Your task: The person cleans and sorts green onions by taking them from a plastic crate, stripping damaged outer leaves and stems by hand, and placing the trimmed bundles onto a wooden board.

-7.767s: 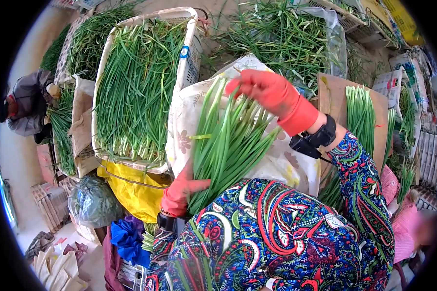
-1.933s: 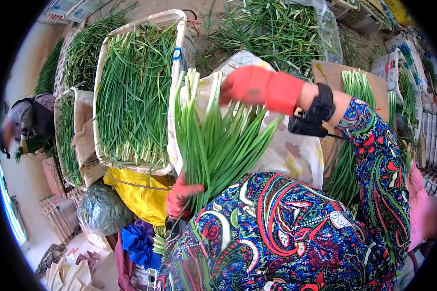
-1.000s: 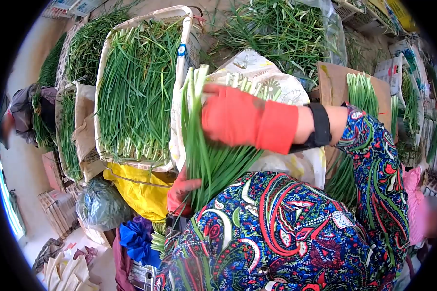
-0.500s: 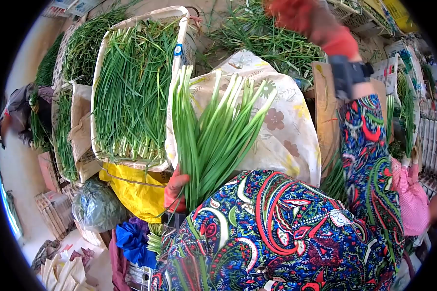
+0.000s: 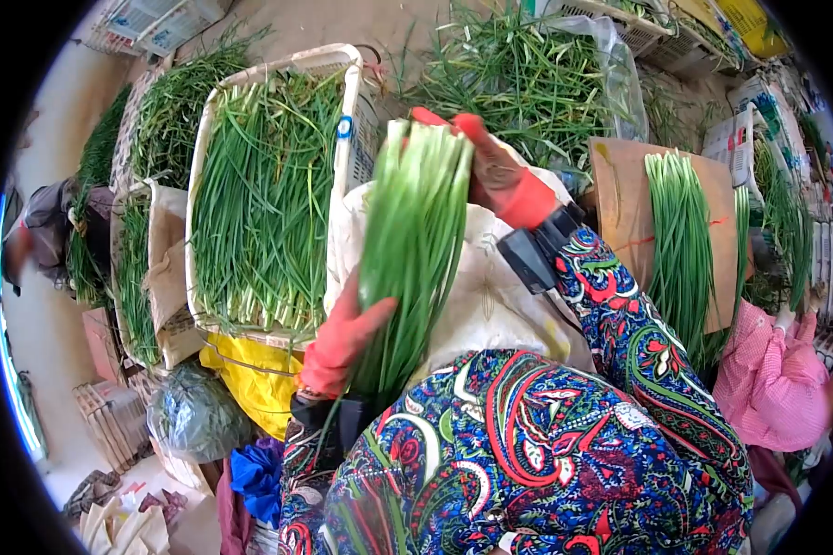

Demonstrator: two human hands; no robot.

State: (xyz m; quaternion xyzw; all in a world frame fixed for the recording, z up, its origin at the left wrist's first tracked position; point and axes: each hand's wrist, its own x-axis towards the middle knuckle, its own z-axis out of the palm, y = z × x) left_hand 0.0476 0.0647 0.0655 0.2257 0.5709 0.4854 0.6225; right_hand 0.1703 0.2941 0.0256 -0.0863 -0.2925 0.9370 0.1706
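A bunch of garlic chives (image 5: 412,231) stands upright in front of me, its white cut ends up and close together, its green leaves down toward my lap. My left hand (image 5: 342,342), in a red glove, wraps the lower leaves on the left side, thumb across the front. At the top right my right hand (image 5: 491,166), also red-gloved, grips the white ends; some fingers are hidden behind them. The pale flowered cloth (image 5: 500,296) over my lap lies under the bunch. The leaf tips are slightly blurred.
A white basket (image 5: 350,120) full of chives stands at left. Loose leaves (image 5: 528,83) heap up ahead. Another bunch of chives (image 5: 680,222) lies on a brown board (image 5: 620,176) at right. A person in pink (image 5: 773,379) sits at right, another person (image 5: 51,222) at far left.
My right hand has come down from the upper right onto the bunch. The fanned-out chives are now gathered tighter with their white ends nearly level. My left hand is still on the leaves.
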